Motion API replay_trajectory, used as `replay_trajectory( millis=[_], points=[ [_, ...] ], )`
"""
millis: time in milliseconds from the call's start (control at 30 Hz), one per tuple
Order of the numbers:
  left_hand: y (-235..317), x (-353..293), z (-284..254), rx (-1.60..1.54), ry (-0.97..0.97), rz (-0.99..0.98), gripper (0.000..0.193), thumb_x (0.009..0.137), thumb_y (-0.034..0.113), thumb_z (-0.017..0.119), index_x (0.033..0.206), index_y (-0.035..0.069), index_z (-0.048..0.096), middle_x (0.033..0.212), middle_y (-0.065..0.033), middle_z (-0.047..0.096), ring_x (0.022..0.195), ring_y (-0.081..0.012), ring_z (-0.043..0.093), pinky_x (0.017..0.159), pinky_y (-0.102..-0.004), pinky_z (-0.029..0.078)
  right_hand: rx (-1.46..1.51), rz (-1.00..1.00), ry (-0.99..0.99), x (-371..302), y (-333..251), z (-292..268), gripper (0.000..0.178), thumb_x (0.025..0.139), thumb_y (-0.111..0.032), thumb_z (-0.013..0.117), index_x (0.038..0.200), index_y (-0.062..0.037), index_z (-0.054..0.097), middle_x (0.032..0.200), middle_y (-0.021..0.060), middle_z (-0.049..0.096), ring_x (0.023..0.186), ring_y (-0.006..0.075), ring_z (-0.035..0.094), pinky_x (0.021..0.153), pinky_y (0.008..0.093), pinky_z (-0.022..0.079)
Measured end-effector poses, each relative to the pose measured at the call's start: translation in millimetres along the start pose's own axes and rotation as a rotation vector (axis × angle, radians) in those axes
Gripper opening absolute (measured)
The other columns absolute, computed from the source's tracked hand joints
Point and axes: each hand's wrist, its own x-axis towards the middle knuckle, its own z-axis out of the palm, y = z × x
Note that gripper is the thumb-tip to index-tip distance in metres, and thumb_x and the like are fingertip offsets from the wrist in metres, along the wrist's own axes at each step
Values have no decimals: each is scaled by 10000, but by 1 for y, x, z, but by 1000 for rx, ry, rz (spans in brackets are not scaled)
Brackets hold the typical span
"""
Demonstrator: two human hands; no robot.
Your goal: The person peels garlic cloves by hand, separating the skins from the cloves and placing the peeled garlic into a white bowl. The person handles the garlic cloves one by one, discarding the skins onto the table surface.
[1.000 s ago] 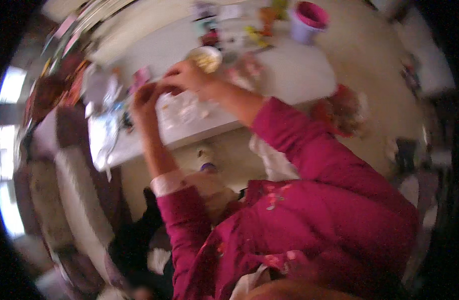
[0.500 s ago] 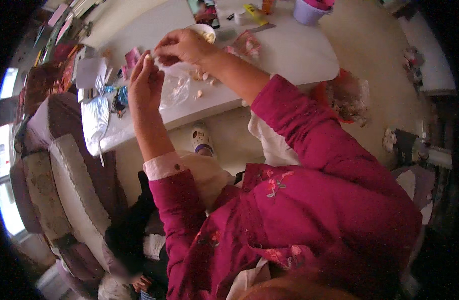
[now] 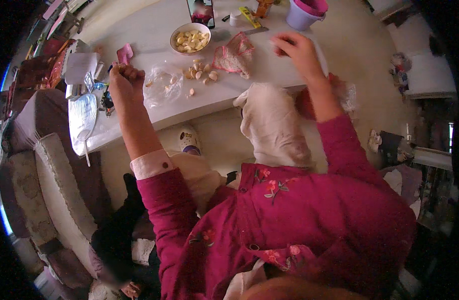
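My left hand (image 3: 126, 80) is raised over the left part of the white table (image 3: 214, 95), with its fingers curled together. Whatever it may hold is hidden. Off to the right, my right hand (image 3: 298, 51) hovers near the table's right end, its fingers apart and slightly blurred, with nothing visible in them. Between the hands lies a small pile of unpeeled garlic cloves (image 3: 199, 71), and one loose clove (image 3: 192, 92) sits nearer me. Behind the pile stands a white bowl (image 3: 191, 52) of peeled, pale cloves. Next to my left hand is a crumpled clear plastic bag (image 3: 164, 89).
A pink-edged cloth (image 3: 235, 56), a propped phone (image 3: 201, 14), a white cup (image 3: 235, 20), a yellow-handled knife (image 3: 250, 18) and a lilac bucket (image 3: 300, 17) stand or lie farther back. At left is a fan (image 3: 83, 116). Another person's hand (image 3: 131, 289) shows at lower left.
My right hand has left its place beside my left hand and swung right, uncovering the bowl and garlic pile. My left hand has moved slightly left; the pale clove at its fingertips no longer shows.
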Motion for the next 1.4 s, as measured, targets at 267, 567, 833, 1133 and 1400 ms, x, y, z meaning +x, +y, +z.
replay_trajectory(
  millis=[267,567,833,1133,1400],
  points=[
    [0,-7,-8,-29,66,23,331,934,280,525,665,117,422,556,4,358,491,-136,321,531,-294,350,-665,462,388,-109,119,-229,236,820,-225,669,886,0,698,745,95,677,690,160,659,622,300,518],
    [-13,-1,-20,-7,0,-10,306,954,238,459,681,101,435,564,-3,356,498,-134,341,510,-299,344,-1084,795,280,-115,278,-374,459,806,-303,651,1114,33,604,981,220,659,878,345,657,792,443,512],
    [-16,-9,0,-15,25,-27,344,946,262,509,642,129,416,527,14,334,468,-130,320,484,-294,341,-1296,422,374,-76,247,-401,384,861,-195,631,1160,25,533,849,133,639,630,218,635,511,308,499],
    [-24,-19,20,7,-80,-120,362,959,376,522,717,109,483,574,36,325,517,-101,305,521,-260,305,-268,69,229,4,22,-121,296,935,-175,566,1190,-26,578,1042,68,655,825,137,646,649,238,504],
    [-26,-22,18,196,-332,-195,397,978,288,501,1244,-2,558,726,35,388,632,-75,368,601,-237,373,132,-39,-441,17,-80,116,284,925,-216,576,1080,18,621,889,84,675,714,140,664,582,255,532]
  ],
)
